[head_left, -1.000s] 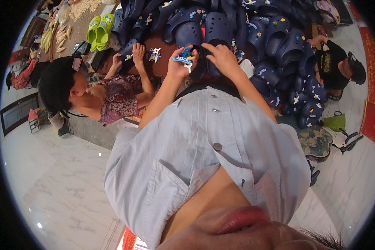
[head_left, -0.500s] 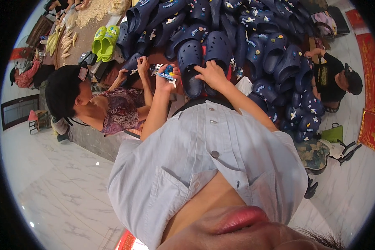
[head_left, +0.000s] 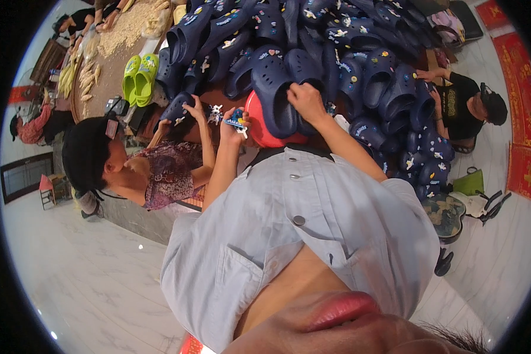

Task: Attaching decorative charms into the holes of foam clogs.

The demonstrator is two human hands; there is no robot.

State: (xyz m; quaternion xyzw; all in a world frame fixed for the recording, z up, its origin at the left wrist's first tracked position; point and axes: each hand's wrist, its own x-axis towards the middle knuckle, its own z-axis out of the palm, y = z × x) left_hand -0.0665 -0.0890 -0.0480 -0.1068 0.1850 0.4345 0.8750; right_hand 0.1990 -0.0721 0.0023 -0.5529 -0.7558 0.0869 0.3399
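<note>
Two navy clogs stand in front of me: the left clog (head_left: 270, 74) tilts over a red round surface (head_left: 255, 118), and the right clog (head_left: 302, 65) is beside it. My right hand (head_left: 305, 101) is closed on the edge of the left clog's opening, partly covering the right clog. In my left hand (head_left: 237, 134) is a small bunch of shoe charms (head_left: 236, 120), blue with white and yellow bits, pinched between the fingers. More white and blue charms (head_left: 216, 113) lie on the table just left of that hand.
A large heap of decorated navy clogs (head_left: 377, 76) fills the table's far and right sides. Green clogs (head_left: 139, 79) sit at the left. A co-worker (head_left: 159, 171) close on my left handles a navy clog (head_left: 176, 108); another person (head_left: 469, 109) works at the right.
My right hand has gone from lying across both clogs to gripping the left one. That clog has lifted and tilted, exposing more of the red surface. My left hand still holds the charms.
</note>
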